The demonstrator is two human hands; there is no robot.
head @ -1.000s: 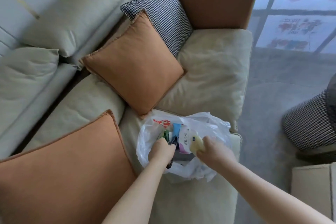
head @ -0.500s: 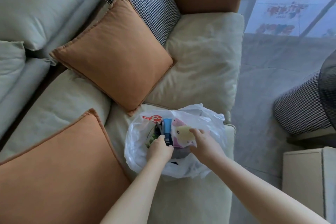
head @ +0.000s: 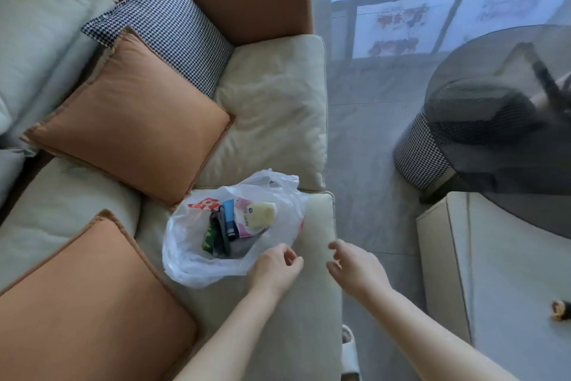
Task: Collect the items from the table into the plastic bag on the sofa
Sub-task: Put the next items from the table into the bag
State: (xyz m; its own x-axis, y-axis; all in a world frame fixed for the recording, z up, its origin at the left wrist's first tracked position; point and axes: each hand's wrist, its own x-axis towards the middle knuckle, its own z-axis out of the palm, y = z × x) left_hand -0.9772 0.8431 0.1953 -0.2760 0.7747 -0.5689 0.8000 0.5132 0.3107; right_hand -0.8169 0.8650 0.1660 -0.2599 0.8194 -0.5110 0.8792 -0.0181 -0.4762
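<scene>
Head view: both hands hover empty, fingers loosely curled, left hand (head: pixel 275 266) just beside the white plastic bag (head: pixel 185 260) at the sofa seat (head: pixel 318 226) front edge. Right hand (head: pixel 355 266) should reach tableward without snagging it.

Both empty hands (head: pixel 315 266) hover beside the filled plastic bag (head: pixel 185 260) on the sofa (head: pixel 278 96).

Partial dark letters, seemingly "BERLI", are printed on a white-and-pink packet (head: pixel 244 221) inside the plastic bag (head: pixel 191 260). A red mark (head: pixel 204 204) on the bag's far-left side cannot be read.
</scene>
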